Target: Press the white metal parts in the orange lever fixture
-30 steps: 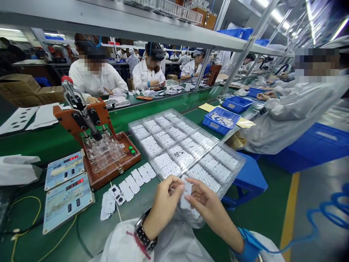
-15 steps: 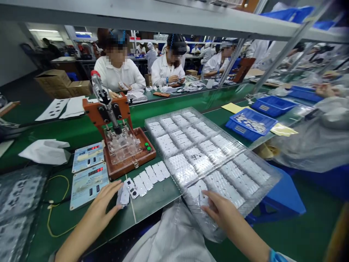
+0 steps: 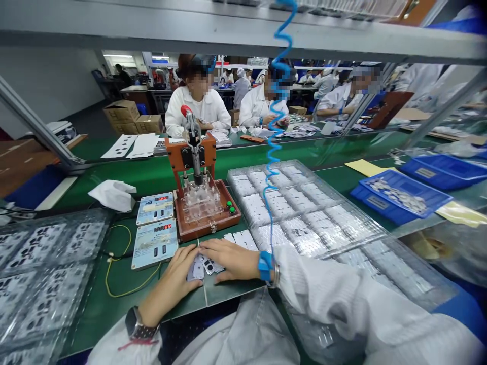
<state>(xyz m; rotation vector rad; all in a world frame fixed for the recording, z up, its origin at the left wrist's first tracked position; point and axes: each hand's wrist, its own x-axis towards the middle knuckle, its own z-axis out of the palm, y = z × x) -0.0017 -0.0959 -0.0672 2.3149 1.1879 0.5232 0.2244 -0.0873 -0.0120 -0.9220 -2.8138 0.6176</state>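
Note:
My left hand (image 3: 175,278) rests at the left end of a row of flat pale plates (image 3: 242,239), its thumb and fingers around a small stack of grey plates (image 3: 196,269). From the right, my right hand (image 3: 230,257) reaches over the row, fingertips meeting those of my left hand. Under it a plate with dark round spots (image 3: 207,265) partly shows. Behind the hands stands an orange press fixture (image 3: 207,203) with a red-tipped lever and clear blocks. To the right lies a clear compartment tray (image 3: 304,223) full of pale plates, partly under my right sleeve.
Two counter boxes (image 3: 155,243) with red digits sit left of the press. A tray with dark-spotted plates (image 3: 41,268) lies far left, a white cloth (image 3: 112,195) behind. A coiled blue cord (image 3: 274,126) hangs in front. Blue bins (image 3: 399,195) stand right; people in white sit opposite.
My right hand has left the compartment tray and moved left to the row of plates beside my left hand. The view has turned left, and the blue cord now hangs across it.

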